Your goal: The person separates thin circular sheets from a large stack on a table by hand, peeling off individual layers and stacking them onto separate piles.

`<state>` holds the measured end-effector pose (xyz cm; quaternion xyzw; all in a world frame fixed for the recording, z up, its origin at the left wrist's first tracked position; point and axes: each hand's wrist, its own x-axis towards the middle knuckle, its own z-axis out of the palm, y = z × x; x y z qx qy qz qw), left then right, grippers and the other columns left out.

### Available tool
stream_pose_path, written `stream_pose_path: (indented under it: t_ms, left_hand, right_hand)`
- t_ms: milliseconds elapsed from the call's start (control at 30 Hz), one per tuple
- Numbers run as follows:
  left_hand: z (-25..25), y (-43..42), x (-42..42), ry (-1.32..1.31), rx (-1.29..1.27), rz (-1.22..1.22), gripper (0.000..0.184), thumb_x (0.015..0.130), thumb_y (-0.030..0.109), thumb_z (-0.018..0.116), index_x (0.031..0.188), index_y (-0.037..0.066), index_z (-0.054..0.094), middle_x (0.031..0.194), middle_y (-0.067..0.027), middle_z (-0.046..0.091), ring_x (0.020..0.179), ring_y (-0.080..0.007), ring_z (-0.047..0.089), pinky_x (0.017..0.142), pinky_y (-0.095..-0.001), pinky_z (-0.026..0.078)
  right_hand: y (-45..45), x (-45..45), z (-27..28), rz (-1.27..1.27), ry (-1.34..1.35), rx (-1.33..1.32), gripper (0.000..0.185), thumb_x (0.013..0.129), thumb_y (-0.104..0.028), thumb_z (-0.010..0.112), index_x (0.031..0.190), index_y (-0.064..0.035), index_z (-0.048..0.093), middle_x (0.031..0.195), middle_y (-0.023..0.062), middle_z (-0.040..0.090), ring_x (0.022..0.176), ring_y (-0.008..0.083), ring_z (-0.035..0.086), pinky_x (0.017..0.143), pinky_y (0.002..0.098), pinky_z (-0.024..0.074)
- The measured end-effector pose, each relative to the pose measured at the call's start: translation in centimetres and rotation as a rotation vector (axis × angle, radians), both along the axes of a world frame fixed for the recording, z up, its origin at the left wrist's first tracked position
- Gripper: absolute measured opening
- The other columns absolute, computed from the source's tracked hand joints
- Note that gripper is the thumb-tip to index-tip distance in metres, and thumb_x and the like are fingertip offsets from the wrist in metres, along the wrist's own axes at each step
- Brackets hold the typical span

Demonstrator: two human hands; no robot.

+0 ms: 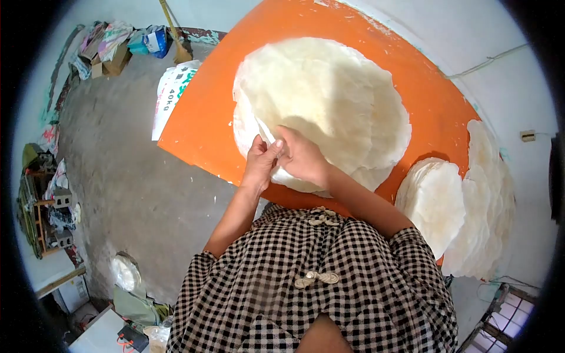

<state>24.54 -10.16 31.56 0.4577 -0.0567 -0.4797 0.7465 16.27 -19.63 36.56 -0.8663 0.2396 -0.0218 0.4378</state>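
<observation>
A wide stack of thin, pale round flatbreads (318, 82) lies on the orange tabletop (206, 112). At the near left edge of the stack, the rim of the top sheet is lifted and folded inward. My left hand (259, 165) pinches this raised edge between thumb and fingers. Close against it, my right hand (303, 157) has its fingers bent round the same edge, the fingertips partly hidden. Both hands are almost touching above the stack's near left side.
Right of the big stack stands a smaller pile of folded flatbreads (432, 197), and beyond it more overlapping sheets (485, 206) by the wall. A white printed sack (170, 97) leans at the table's left edge. A broom (181, 53) and boxes (118, 62) stand at the far wall.
</observation>
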Motion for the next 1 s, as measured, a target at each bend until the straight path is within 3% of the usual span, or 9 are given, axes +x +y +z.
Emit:
stream_pose_path:
  t_ms: [267,400,500,567,667,767,867,933,1000]
  left_hand:
    - [-2.1,-1.3,0.8,0.024,0.036,-0.021,0.056,0.077,0.039,0.065,0.115,0.005,0.042,0.103,-0.0060,0.054,0.090,-0.0144,0.052,0.078,-0.0269,0.045]
    - [-0.7,-1.6,0.4,0.037,-0.019,0.008,0.051,0.080,0.048,0.058,0.105,0.005,0.047,0.089,-0.0034,0.056,0.076,-0.0097,0.052,0.065,-0.0217,0.044]
    - [-1.4,-1.7,1.0,0.011,0.046,-0.085,0.050,0.083,0.050,0.052,0.102,0.003,0.049,0.084,-0.0037,0.056,0.074,-0.0105,0.052,0.064,-0.0224,0.044]
    - [-0.1,-1.5,0.8,-0.076,0.076,-0.144,0.052,0.085,0.050,0.048,0.104,0.001,0.049,0.089,-0.0066,0.055,0.082,-0.0147,0.053,0.072,-0.0272,0.045]
    - [0.3,-1.3,0.5,-0.101,0.125,-0.092,0.035,0.088,0.037,0.049,0.093,0.002,0.051,0.076,-0.0046,0.054,0.068,-0.0120,0.051,0.062,-0.0248,0.044]
    - [0.5,-0.9,0.2,-0.073,0.153,-0.042,0.023,0.087,0.024,0.050,0.094,0.002,0.050,0.075,-0.0047,0.053,0.064,-0.0119,0.050,0.059,-0.0257,0.044]
    - [0.6,0.6,0.5,-0.046,0.297,0.013,0.022,0.085,0.016,0.051,0.100,0.002,0.049,0.075,-0.0041,0.053,0.062,-0.0107,0.050,0.056,-0.0240,0.043]
    - [-1.4,2.1,1.2,-0.043,0.282,0.082,0.031,0.081,0.011,0.052,0.109,-0.001,0.043,0.077,-0.0048,0.051,0.062,-0.0105,0.048,0.057,-0.0223,0.042]
    - [-1.6,3.2,0.8,-0.661,0.363,0.292,0.029,0.081,0.010,0.051,0.107,-0.001,0.044,0.080,-0.0058,0.050,0.063,-0.0109,0.048,0.059,-0.0224,0.041]
  right_hand:
    - [-1.4,0.5,1.2,-0.009,0.084,0.065,0.059,0.071,-0.011,0.055,0.126,0.0011,0.036,0.114,0.0232,0.050,0.101,0.0311,0.054,0.085,0.0347,0.0432]
    - [0.7,0.6,1.5,-0.053,-0.120,-0.235,0.059,0.069,-0.014,0.054,0.123,0.0038,0.038,0.113,0.0216,0.052,0.098,0.0326,0.054,0.082,0.0384,0.0434]
    - [-0.6,0.6,0.9,-0.143,-0.125,-0.025,0.057,0.070,-0.018,0.057,0.120,0.0033,0.041,0.107,0.0200,0.055,0.094,0.0318,0.056,0.082,0.0364,0.0434]
    - [-2.0,0.6,0.7,-0.131,-0.078,0.342,0.050,0.073,-0.018,0.058,0.117,0.0034,0.045,0.102,0.0178,0.057,0.090,0.0235,0.056,0.079,0.0308,0.0436]
    - [-3.4,0.5,-0.3,-0.063,-0.139,0.555,0.040,0.075,-0.013,0.056,0.110,0.0062,0.051,0.088,0.0148,0.061,0.083,0.0166,0.057,0.074,0.0277,0.0443]
    - [-3.7,0.3,-0.5,-0.076,-0.114,0.355,0.031,0.075,-0.014,0.055,0.099,0.0056,0.057,0.085,0.0144,0.062,0.079,0.0171,0.058,0.073,0.0281,0.0448]
    - [-8.0,0.5,-0.3,0.052,0.198,-0.216,0.024,0.075,-0.014,0.056,0.090,0.0028,0.062,0.088,0.0139,0.062,0.078,0.0185,0.058,0.073,0.0307,0.0454]
    - [-12.3,-1.4,3.2,-0.266,-0.076,0.023,0.017,0.075,-0.014,0.056,0.083,-0.0029,0.065,0.073,0.0038,0.061,0.070,0.0142,0.056,0.066,0.0282,0.0461]
    - [-17.8,-3.6,8.5,-0.393,-0.055,-0.200,0.018,0.079,-0.011,0.052,0.090,-0.0032,0.064,0.081,0.0039,0.062,0.071,0.0136,0.057,0.069,0.0279,0.0473]
